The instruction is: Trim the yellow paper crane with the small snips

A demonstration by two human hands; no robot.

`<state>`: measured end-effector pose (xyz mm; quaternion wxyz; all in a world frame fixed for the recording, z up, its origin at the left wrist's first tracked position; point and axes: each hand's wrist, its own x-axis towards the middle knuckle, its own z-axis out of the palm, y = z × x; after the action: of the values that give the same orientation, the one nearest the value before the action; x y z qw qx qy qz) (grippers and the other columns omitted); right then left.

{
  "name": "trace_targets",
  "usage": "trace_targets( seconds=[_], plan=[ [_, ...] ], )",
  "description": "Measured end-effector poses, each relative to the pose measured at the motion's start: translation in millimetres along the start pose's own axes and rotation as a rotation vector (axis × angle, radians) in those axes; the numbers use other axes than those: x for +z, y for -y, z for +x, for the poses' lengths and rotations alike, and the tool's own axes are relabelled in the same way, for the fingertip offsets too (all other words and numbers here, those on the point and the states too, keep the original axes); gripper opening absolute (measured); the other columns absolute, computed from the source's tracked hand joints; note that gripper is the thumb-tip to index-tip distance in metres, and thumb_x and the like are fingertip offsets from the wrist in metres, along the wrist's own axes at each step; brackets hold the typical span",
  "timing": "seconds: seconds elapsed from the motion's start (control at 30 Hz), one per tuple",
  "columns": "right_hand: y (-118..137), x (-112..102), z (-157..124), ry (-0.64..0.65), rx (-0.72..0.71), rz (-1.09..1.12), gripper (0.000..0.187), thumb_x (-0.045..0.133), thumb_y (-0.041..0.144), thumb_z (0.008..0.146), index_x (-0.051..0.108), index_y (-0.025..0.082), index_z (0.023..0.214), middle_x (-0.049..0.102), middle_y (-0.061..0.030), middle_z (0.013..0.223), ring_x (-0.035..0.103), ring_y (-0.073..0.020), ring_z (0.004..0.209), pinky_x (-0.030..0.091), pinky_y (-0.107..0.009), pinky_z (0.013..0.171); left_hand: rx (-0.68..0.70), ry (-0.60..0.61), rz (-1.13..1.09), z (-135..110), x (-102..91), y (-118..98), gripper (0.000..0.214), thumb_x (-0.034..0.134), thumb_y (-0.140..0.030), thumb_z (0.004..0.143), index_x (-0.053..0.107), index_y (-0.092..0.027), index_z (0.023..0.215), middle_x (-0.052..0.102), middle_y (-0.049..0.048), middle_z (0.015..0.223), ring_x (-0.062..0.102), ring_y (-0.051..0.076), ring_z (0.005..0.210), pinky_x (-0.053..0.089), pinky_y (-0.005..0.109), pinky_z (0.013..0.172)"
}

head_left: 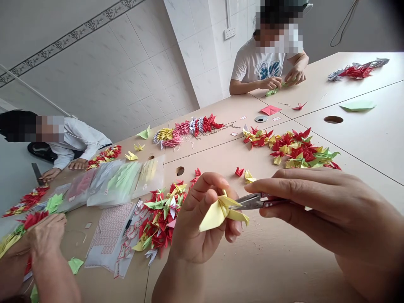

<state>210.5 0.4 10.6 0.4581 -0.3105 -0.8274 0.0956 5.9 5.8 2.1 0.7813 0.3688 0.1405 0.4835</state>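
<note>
My left hand (pixel 202 223) pinches a yellow paper crane (pixel 217 212) between thumb and fingers, above the table. My right hand (pixel 303 202) is closed around a pair of small pliers (pixel 252 201), whose metal jaws touch the crane's middle between its wings. The handles of the pliers are mostly hidden under my right fingers. Just left of my left hand lies a heap of folded cranes (pixel 160 219) in red, green, yellow and white. Beyond my hands sit a small red crane (pixel 239 171) and a yellow one (pixel 249 176).
Another crane pile (pixel 293 147) lies beyond my right hand. Plastic bags of folded paper (pixel 116 181), a printed label sheet (pixel 110 229) and a pen (pixel 132 214) are at left. Strung cranes (pixel 189 128) lie farther back. One person (pixel 268 63) sits opposite; others work at left.
</note>
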Motion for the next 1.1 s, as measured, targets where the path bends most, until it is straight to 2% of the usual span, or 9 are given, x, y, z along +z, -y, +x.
trace_targets(
  seconds=[0.23,0.53,0.67,0.83,0.93,1.1],
  plan=[
    [2.5,0.9,-2.1,-0.019,0.021,-0.033,0.017,0.057,0.024,0.104,0.063,0.029,0.118,0.076,-0.0007,0.085,0.072,-0.0188,0.071,0.050,-0.031,0.058,-0.003,-0.014,0.029,0.1,0.8,-0.7,0.018,0.074,-0.038,0.093,0.068,-0.021,0.093,0.066,-0.0018,0.072,0.064,0.006,0.051,0.053,0.010,0.048],
    [1.2,-1.4,-1.9,0.019,-0.007,0.023,0.016,0.054,0.024,0.106,0.060,0.030,0.120,0.071,0.0018,0.078,0.067,-0.0154,0.064,0.046,-0.030,0.056,-0.003,0.004,-0.024,-1.5,-1.0,-0.1,0.015,0.072,-0.034,0.096,0.073,-0.019,0.096,0.072,-0.0001,0.076,0.071,0.007,0.057,0.055,0.009,0.051],
    [2.1,-1.1,-2.8,-0.008,0.025,-0.023,0.014,0.055,0.026,0.106,0.060,0.029,0.118,0.073,0.0003,0.082,0.070,-0.0168,0.069,0.046,-0.031,0.057,-0.006,-0.022,-0.011,-0.5,0.9,-0.7,0.016,0.075,-0.036,0.093,0.073,-0.020,0.094,0.072,-0.0003,0.073,0.070,0.008,0.055,0.054,0.010,0.050],
    [1.4,-0.4,-3.1,0.012,-0.018,-0.025,0.014,0.053,0.025,0.106,0.060,0.030,0.117,0.072,0.0005,0.081,0.068,-0.0156,0.064,0.044,-0.031,0.053,0.009,-0.012,0.005,0.9,1.1,-0.4,0.015,0.074,-0.035,0.094,0.074,-0.020,0.094,0.072,-0.0004,0.073,0.070,0.007,0.055,0.054,0.010,0.050],
    [1.6,-0.3,-3.4,-0.013,0.017,-0.064,0.013,0.055,0.024,0.106,0.062,0.028,0.116,0.073,0.0005,0.083,0.069,-0.0152,0.068,0.046,-0.030,0.055,0.020,-0.013,0.021,1.1,0.7,-0.3,0.017,0.074,-0.036,0.094,0.073,-0.020,0.094,0.071,-0.0010,0.073,0.069,0.007,0.054,0.054,0.010,0.049],
    [2.9,0.9,-4.8,-0.037,-0.015,-0.120,0.015,0.052,0.023,0.107,0.063,0.027,0.117,0.070,0.0025,0.079,0.065,-0.0136,0.062,0.046,-0.030,0.055,0.025,-0.004,0.032,1.0,0.2,-0.4,0.017,0.073,-0.037,0.095,0.072,-0.020,0.094,0.071,-0.0013,0.073,0.068,0.006,0.054,0.053,0.010,0.049]
  ],
)
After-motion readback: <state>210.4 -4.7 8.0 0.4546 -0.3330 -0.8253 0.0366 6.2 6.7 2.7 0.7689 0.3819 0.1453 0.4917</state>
